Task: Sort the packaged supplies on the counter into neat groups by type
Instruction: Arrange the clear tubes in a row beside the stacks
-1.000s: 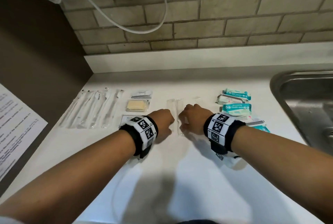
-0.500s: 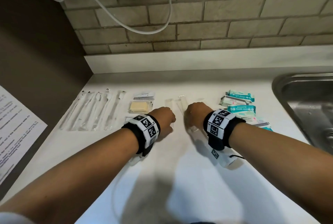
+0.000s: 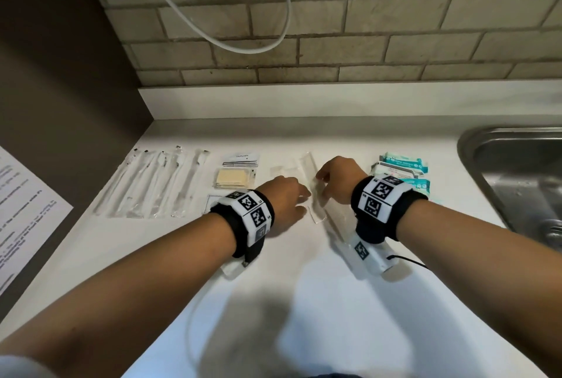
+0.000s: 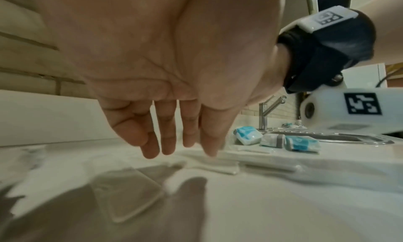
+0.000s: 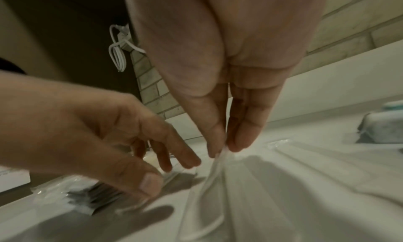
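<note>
- Right-wrist view shows your right hand pinching one clear sleeve packet between thumb and fingertip, its pinched end raised off the tabletop while the rest trails down to it.
- Your left hand hovers just beside that packet with fingers relaxed and spread, holding nothing; the left-wrist view shows its fingertips just above the surface.
- From the head view, the packet sits between your two hands, near the middle of the tabletop, with other clear sleeves lying farther back.
- Judging by the layout, this step is squaring up the clear-sleeve group; the long swab packets far left, the yellow pad packets and the teal wipe packs on the right already lie in their own clusters.
- Keep the pinch at the very edge and lift gently: the thin film will probably flop and may slip.
- Use the free left hand to steady the neighbouring sleeves so they do not drag along.
- Lay the packet parallel to the others, ends level.
- Keep clear of the sink on the right.
</note>
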Available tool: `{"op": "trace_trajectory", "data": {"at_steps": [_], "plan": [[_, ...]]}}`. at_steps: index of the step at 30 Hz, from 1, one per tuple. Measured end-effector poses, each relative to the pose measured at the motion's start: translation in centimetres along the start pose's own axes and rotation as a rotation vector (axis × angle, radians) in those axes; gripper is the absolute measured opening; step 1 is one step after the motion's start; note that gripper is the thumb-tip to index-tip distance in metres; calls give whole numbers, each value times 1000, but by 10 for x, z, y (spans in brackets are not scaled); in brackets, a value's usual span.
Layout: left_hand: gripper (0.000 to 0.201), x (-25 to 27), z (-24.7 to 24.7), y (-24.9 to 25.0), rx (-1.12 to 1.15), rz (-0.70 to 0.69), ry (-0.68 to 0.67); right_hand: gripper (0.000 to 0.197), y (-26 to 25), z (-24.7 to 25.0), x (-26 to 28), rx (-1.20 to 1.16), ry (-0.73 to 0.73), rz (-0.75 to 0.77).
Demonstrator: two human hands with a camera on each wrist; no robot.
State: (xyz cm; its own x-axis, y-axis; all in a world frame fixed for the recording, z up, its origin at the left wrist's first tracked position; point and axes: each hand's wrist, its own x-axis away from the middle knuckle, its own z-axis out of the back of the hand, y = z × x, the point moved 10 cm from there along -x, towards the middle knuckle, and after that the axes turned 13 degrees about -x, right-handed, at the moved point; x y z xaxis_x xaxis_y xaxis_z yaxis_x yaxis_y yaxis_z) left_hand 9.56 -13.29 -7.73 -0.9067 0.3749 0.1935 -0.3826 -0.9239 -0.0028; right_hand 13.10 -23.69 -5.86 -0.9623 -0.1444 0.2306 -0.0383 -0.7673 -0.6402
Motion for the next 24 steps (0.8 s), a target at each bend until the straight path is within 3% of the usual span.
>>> {"op": "trace_trajectory", "data": {"at_steps": [2, 4, 6, 12, 19, 24], "plan": [[24, -1, -6, 15, -45, -43, -31, 51, 4, 11, 1, -30, 18, -6], [48, 0, -12, 19, -94, -27, -62, 48, 5, 14, 4, -32, 18, 3], [56, -1, -11, 15, -178, 4, -45, 46, 6, 10, 6, -29, 1, 12], [50, -2, -10, -14, -231, 50, -52, 61, 0, -25, 15, 7, -108, 16], [49, 1, -13, -21, -264, 16, -55, 25, -4, -40, 16, 131, -87, 15], [41, 0, -13, -21, -267, 15, -79, 29, -5, -38, 16, 138, -83, 19]]}}
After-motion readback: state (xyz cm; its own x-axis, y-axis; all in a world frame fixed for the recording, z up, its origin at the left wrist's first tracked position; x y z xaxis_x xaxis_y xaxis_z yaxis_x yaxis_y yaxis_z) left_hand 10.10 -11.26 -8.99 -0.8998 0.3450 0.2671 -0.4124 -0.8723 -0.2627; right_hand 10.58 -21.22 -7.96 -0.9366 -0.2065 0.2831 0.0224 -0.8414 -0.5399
